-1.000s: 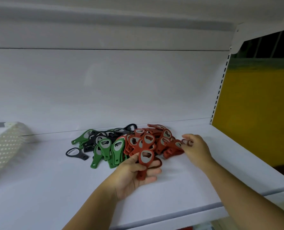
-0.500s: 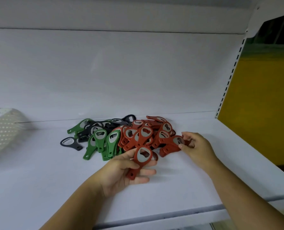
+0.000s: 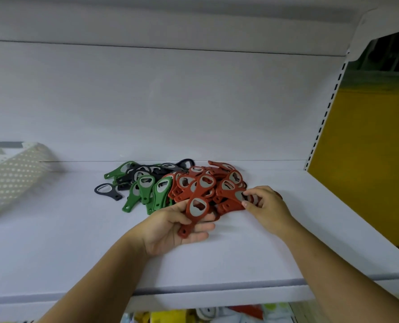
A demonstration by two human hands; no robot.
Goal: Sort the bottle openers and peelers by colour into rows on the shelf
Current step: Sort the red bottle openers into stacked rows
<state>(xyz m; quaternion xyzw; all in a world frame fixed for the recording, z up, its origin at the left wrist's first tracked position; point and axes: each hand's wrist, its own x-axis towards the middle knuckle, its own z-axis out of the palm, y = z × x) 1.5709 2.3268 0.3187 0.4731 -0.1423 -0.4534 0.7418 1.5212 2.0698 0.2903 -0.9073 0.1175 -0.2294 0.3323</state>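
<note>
At the shelf's middle, left hand: palm up, my fingers curl under the front red opener and my thumb presses on the edge of its head, so I am gripping it.
Front red opener: matte brick-red, with a rounded head around a grey metal insert that has a shaped opening. It narrows to a short handle with a small hole at the tip, which points toward me across my fingers.
Right hand: my thumb and forefinger pinch the grey head of the right-edge red opener, which lies on the heap.
Red heap: many openers of the same shape, overlapping, just behind both my hands.
Green openers: the same form in dark green, touching the red heap's left side, handles toward the front.
Black openers: tangled behind the green ones, near the back panel.
Lone black opener: flat on its own, just left of the green ones.
Shelf: white, and all the openers sit toward its back half.
Perforated basket: pale and tilted, at the far left.
Yellow wall: beyond the slotted upright on the right.
</note>
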